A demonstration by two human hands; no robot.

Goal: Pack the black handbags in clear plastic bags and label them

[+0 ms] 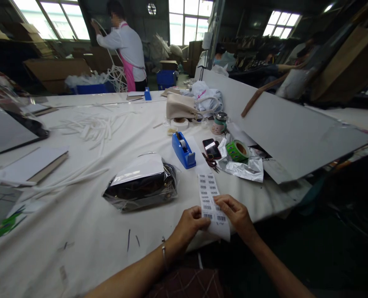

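Note:
A long strip of barcode stickers lies toward me over the table's near edge, its lower end curling down. My left hand pinches the strip's left border, thumb on top. On the other border, the fingers of my right hand are closed at a sticker partway up. Left of the strip rests a black bag in clear plastic, with a white sheet on its upper side. Just beyond the strip stands a blue tape dispenser.
Right of the dispenser are a phone, scissors and a green tape roll on silver foil packaging. Farther back are a lidded mug and a beige bag. White cords lie left. A person stands behind the table.

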